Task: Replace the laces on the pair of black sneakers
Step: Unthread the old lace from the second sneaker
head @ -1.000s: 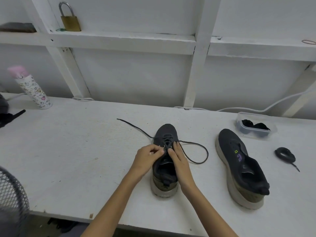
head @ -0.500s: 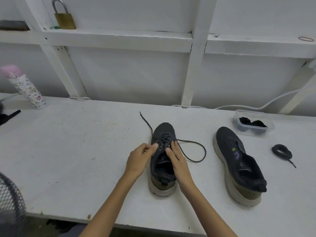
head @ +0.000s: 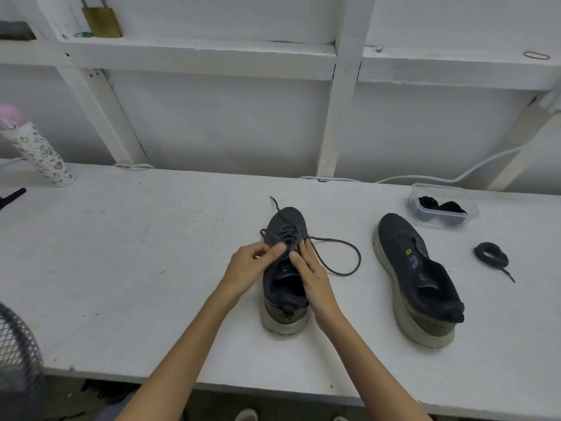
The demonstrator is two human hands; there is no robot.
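On the table (head: 136,253), the left hand (head: 253,262) pinches the lace (head: 359,258) at the eyelets of the middle shoe (head: 288,217), the right hand (head: 315,278) rests beside them, its grip unclear, and the second shoe (head: 403,247) lies unlaced to the right, near a coiled lace (head: 490,253).

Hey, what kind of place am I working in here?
Probably a home workshop or storage room: a rough white-painted workbench, plain white shelving above it with a brass padlock on it, and a loose white cable running along the wall.
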